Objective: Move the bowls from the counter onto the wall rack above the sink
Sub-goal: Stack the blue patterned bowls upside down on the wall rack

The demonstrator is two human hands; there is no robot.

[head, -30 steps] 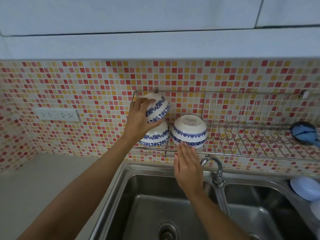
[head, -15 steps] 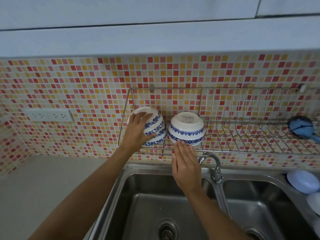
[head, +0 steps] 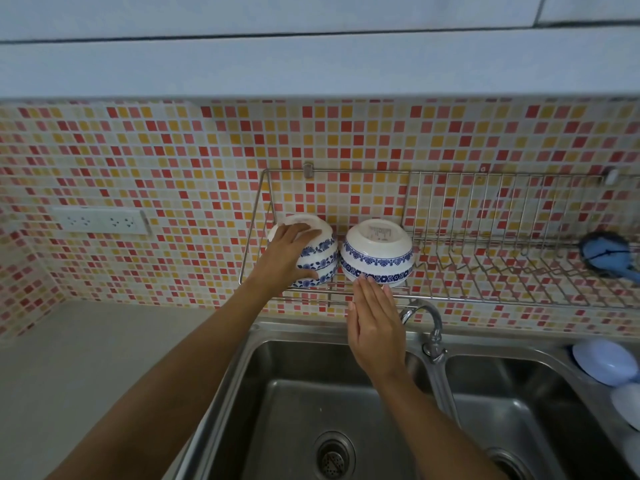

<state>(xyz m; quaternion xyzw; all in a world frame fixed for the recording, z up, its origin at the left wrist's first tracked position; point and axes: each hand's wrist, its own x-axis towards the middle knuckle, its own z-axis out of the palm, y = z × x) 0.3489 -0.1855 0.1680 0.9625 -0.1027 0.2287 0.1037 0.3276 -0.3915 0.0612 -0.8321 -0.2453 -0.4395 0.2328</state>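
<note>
1. Since a second ago, the left hand (head: 289, 255) has lowered its bowl onto the stacked bowls (head: 317, 252) at the wall rack's (head: 485, 299) left end.
2. It grips the stack to steady it.
3. Right hand (head: 375, 323), open and flat, touches the neighbouring bowl (head: 377, 252), likely guarding against sliding.

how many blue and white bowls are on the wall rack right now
3. Two are stacked upside down at the rack's left end under the left hand; one sits beside them, the right hand touching it. More could be nested unseen.
</note>
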